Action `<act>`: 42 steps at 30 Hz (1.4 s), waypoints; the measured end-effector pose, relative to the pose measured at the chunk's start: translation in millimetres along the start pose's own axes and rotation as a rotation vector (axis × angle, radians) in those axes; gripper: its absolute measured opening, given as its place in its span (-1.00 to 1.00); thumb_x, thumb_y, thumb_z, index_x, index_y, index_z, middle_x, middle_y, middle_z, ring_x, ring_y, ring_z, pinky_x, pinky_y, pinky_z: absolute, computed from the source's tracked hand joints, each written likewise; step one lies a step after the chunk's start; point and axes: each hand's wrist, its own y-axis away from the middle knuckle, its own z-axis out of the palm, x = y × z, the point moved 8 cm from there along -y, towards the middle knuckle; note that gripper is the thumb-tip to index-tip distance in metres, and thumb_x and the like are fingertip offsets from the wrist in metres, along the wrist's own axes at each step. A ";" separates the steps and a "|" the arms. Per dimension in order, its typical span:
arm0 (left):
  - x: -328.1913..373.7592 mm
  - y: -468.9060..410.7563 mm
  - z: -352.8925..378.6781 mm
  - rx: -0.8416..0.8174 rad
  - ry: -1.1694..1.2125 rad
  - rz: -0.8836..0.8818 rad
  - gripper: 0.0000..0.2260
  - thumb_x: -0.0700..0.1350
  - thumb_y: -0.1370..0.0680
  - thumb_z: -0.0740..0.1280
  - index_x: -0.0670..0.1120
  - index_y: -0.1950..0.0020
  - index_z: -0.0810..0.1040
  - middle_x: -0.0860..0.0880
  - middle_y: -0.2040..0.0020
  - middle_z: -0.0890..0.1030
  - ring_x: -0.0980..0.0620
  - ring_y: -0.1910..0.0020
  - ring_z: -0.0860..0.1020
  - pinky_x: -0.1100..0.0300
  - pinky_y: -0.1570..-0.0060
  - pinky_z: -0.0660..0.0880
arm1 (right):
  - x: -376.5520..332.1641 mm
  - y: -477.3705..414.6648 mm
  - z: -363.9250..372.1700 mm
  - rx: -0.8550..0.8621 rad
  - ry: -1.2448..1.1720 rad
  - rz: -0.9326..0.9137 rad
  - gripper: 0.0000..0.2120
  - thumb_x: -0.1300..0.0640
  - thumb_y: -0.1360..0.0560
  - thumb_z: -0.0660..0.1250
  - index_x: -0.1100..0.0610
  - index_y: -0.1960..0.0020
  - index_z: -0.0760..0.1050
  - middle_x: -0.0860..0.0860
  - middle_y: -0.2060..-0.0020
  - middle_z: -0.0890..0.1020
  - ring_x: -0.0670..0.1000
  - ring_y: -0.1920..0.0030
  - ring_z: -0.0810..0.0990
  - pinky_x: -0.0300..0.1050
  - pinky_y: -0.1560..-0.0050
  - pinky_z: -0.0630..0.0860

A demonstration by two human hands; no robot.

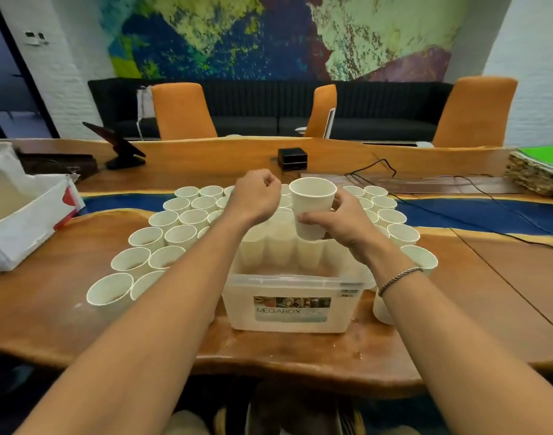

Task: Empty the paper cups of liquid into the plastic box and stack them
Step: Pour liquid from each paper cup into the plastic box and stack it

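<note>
Head view: the right hand (339,222) grips 1 paper cup (312,207) upright over the plastic box (287,281) on the worktop (476,277); the left hand (257,197) hangs curled and empty beside it. A hasty tip could splash past the rim or knock the crowded cups (181,236) nearby.

Paper cups (110,288) are white, the plastic box (237,310) translucent, chairs (182,111) orange, the table (49,312) brown with a blue band.

"MEGABOX" printed on the front label of the plastic box (287,312), small corner sticker illegible
</note>
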 end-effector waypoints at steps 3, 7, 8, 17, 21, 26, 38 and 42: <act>-27.0 0.7 21.3 -0.069 -0.107 0.009 -0.79 -0.06 -0.61 0.21 0.02 -0.04 0.64 0.02 -0.06 0.68 -0.06 -0.09 0.59 -0.01 -0.15 0.53 | 15.5 -3.1 4.1 -0.018 0.052 0.000 -0.47 0.20 -0.35 0.59 -0.12 -0.18 0.45 -0.10 -0.04 0.62 -0.07 -0.03 0.59 0.02 -0.02 0.62; -50.2 0.6 30.7 -0.099 -0.320 0.008 -0.70 -0.07 -0.63 0.19 0.10 -0.28 0.62 0.03 -0.32 0.60 -0.08 -0.32 0.52 0.02 -0.26 0.46 | 22.2 -6.9 7.3 -0.048 0.126 -0.026 -0.53 0.22 -0.36 0.58 -0.14 -0.10 0.45 -0.18 0.03 0.60 -0.18 0.04 0.56 -0.24 0.10 0.54; -54.4 1.6 31.9 -0.109 -0.380 0.016 -0.67 -0.08 -0.64 0.19 0.11 -0.33 0.59 0.03 -0.36 0.57 -0.10 -0.35 0.48 0.03 -0.29 0.43 | 23.0 -7.7 8.4 -0.053 0.156 -0.034 -0.51 0.22 -0.36 0.58 -0.12 -0.15 0.45 -0.19 0.02 0.59 -0.19 0.04 0.55 -0.30 0.14 0.50; -62.3 6.2 36.4 -0.191 -0.312 0.117 -0.68 0.01 -0.71 0.09 0.02 -0.24 0.62 0.00 -0.32 0.57 -0.10 -0.38 0.43 -0.02 -0.37 0.30 | 31.0 -10.3 12.9 -0.056 0.462 -0.112 -0.48 0.18 -0.31 0.56 -0.02 -0.19 0.46 -0.07 -0.01 0.60 -0.03 -0.02 0.56 -0.16 0.05 0.47; -61.9 5.8 31.7 -0.145 -0.291 0.060 -0.59 0.03 -0.72 0.04 -0.06 0.29 0.35 0.01 0.20 0.49 -0.22 -0.08 0.51 0.00 -0.05 0.32 | 27.6 -8.4 12.6 -0.042 0.541 -0.136 -0.44 0.18 -0.31 0.55 -0.02 -0.25 0.45 -0.05 -0.05 0.58 0.02 -0.05 0.54 -0.07 -0.03 0.50; -67.1 4.0 31.3 -0.146 -0.252 0.017 -0.59 0.05 -0.70 0.05 -0.14 -0.07 0.62 -0.10 -0.22 0.61 -0.20 -0.27 0.48 -0.08 -0.31 0.38 | 28.9 -6.8 13.4 -0.037 0.659 -0.137 -0.43 0.17 -0.31 0.53 -0.01 -0.27 0.43 -0.02 -0.09 0.56 0.06 -0.09 0.51 0.00 -0.06 0.52; -59.9 6.1 31.8 -0.138 -0.301 0.053 -0.58 0.01 -0.72 0.02 -0.16 -0.26 0.60 -0.10 -0.40 0.51 -0.19 -0.36 0.43 0.00 -0.37 0.31 | 25.9 -4.1 16.2 -0.002 0.804 -0.170 -0.40 0.13 -0.28 0.51 -0.02 -0.29 0.45 0.01 -0.08 0.58 0.12 -0.15 0.46 0.08 -0.09 0.52; -59.8 5.7 31.8 -0.137 -0.310 0.056 -0.60 -0.01 -0.72 0.03 -0.14 -0.25 0.60 -0.10 -0.39 0.52 -0.20 -0.36 0.44 0.01 -0.34 0.30 | 25.4 -4.7 15.9 0.003 0.849 -0.163 -0.38 0.13 -0.31 0.51 -0.03 -0.33 0.43 0.00 -0.11 0.56 0.09 -0.18 0.43 0.07 -0.09 0.51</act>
